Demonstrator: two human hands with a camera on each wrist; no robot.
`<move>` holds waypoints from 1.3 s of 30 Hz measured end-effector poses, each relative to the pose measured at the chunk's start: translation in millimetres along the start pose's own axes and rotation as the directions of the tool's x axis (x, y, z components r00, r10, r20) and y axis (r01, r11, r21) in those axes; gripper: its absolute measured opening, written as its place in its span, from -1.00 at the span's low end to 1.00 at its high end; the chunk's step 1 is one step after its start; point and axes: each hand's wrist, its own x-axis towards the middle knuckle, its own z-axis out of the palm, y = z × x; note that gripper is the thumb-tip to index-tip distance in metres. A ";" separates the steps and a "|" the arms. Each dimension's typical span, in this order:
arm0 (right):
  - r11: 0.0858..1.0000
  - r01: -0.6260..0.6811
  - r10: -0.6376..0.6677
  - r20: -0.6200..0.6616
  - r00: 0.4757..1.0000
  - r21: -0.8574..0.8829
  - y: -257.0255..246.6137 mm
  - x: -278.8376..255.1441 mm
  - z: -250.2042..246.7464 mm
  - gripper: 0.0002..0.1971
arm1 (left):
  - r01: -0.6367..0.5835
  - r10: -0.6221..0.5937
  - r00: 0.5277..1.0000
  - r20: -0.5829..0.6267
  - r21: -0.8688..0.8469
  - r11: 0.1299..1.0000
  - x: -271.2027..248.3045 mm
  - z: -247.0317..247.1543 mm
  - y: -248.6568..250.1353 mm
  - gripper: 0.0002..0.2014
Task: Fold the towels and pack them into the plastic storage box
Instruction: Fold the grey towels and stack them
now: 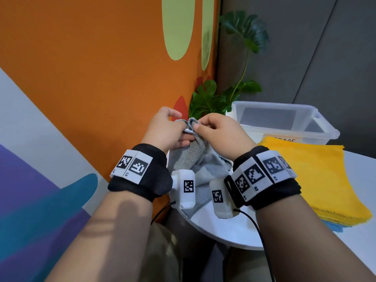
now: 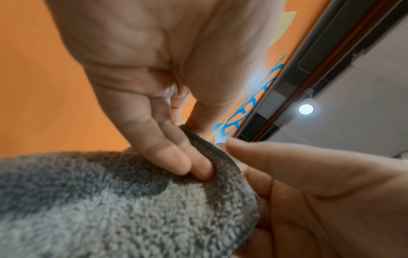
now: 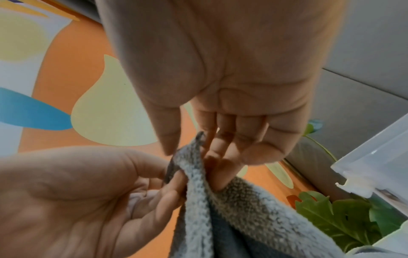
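I hold a grey towel (image 1: pixel 191 157) up over the white table (image 1: pixel 230 231), and its lower part hangs down onto it. My left hand (image 1: pixel 179 131) and right hand (image 1: pixel 200 129) both pinch the same top corner, close together. In the left wrist view my left fingers (image 2: pixel 176 157) press along the towel's (image 2: pixel 110 200) darker hem. The right wrist view shows my right hand (image 3: pixel 194 157) pinching the hem of the towel (image 3: pixel 232 209) between thumb and fingers. The clear plastic storage box (image 1: pixel 284 123) stands behind and to the right, nothing visible inside.
A stack of yellow towels (image 1: pixel 309 176) lies on the table in front of the box, with a blue towel (image 1: pixel 333 227) under it. A green plant (image 1: pixel 223 94) stands behind the hands. An orange patterned wall is on the left.
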 end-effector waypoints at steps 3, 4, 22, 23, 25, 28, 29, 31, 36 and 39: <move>0.999 0.000 0.005 0.105 0.994 -0.048 0.4 -2.1 -1.7 -0.81 | -0.013 0.012 0.999 -0.036 -0.027 1.000 -0.8 -0.5 1.4 -0.86; 0.995 0.009 0.003 0.121 0.993 -0.100 0.8 -2.4 -2.0 -0.80 | -0.022 0.021 0.998 -0.056 -0.001 1.000 -0.4 -1.0 1.1 -0.86; 0.976 0.119 -0.186 -0.407 0.894 -0.185 -7.8 8.8 -26.2 -0.74 | -0.134 0.149 0.988 -0.044 0.239 0.962 9.4 -18.5 13.8 -0.61; 0.978 0.126 -0.187 -0.435 0.881 -0.166 -8.9 9.8 -28.3 -0.73 | -0.161 0.170 0.985 -0.014 0.255 0.953 8.0 -18.4 17.0 -0.63; 0.979 0.141 -0.195 -0.499 0.844 -0.146 -12.7 10.6 -35.6 -0.72 | -0.211 0.200 0.978 0.066 0.305 0.929 5.2 -19.0 20.4 -0.68; 0.978 0.114 -0.197 -0.582 0.789 -0.175 -16.9 9.5 -51.7 -0.71 | -0.254 0.169 0.962 0.214 0.480 0.840 4.9 -20.6 14.1 -0.72; 0.977 0.108 -0.199 -0.595 0.779 -0.184 -17.4 8.9 -55.9 -0.72 | -0.265 0.147 0.956 0.253 0.534 0.803 5.3 -21.0 10.9 -0.73; 0.974 0.108 -0.209 -0.597 0.774 -0.201 -17.5 7.9 -59.9 -0.72 | -0.308 0.124 0.938 0.323 0.616 0.725 5.3 -20.5 5.7 -0.78; 0.972 0.075 -0.195 -0.584 0.788 -0.223 -12.0 6.2 -58.9 -0.70 | -0.341 0.386 0.915 0.119 0.742 0.577 10.6 -24.6 6.0 -0.86; 0.971 0.092 -0.211 -0.607 0.766 -0.220 -13.1 6.5 -62.7 -0.71 | -0.381 0.597 0.798 -0.083 0.697 0.607 11.9 -28.3 16.9 -0.71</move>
